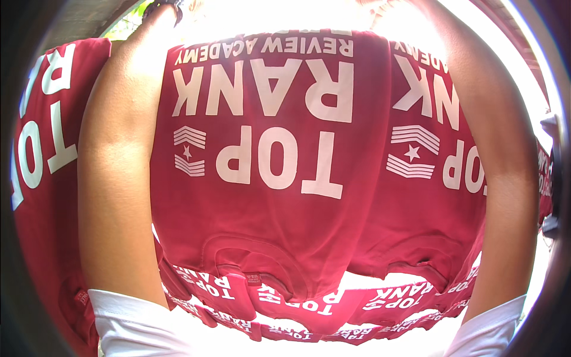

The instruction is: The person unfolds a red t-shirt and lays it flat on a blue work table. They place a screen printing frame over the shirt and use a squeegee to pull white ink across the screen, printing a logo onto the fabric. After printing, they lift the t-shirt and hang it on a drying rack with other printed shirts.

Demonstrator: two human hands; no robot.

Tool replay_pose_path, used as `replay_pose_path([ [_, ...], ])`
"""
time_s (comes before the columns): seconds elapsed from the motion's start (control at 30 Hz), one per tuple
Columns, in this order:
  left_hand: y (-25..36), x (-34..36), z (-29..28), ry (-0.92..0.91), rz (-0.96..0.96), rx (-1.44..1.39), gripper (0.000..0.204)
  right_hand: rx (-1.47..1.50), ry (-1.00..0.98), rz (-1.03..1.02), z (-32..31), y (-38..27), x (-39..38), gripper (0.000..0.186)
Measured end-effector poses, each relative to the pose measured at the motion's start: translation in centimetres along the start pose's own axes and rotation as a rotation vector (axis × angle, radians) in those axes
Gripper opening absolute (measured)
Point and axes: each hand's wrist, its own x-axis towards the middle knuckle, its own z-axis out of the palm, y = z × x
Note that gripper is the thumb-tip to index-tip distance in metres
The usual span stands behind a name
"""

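Note:
A dark red T-shirt [262, 208] hangs upside down in front of me, its neckline low and white printing across it. Both my arms are raised, one on either side of it. My left hand [193, 6], just past a dark wristband [168, 7], is nearly lost in glare at the top edge. Bright light also washes out my right hand [380, 8], near the shirt's upper edge; a few of its fingers show faintly. Whether either hand grips the cloth cannot be made out.
A matching red shirt [416, 232] hangs to the right, partly behind my right forearm. Another red shirt [50, 238] hangs at the left. Farther off, below the near neckline, several more red shirts [285, 303] hang in rows. Strong backlight hides the top.

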Motion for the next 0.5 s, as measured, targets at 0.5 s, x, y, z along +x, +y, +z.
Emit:
replay_pose_path([
  [0.5, 11.0, -3.7, -2.9, 0.107, 0.121, 0.281, 0.012, -0.364, 0.007, -0.004, -3.5, -3.0, -13.2, 0.048],
])
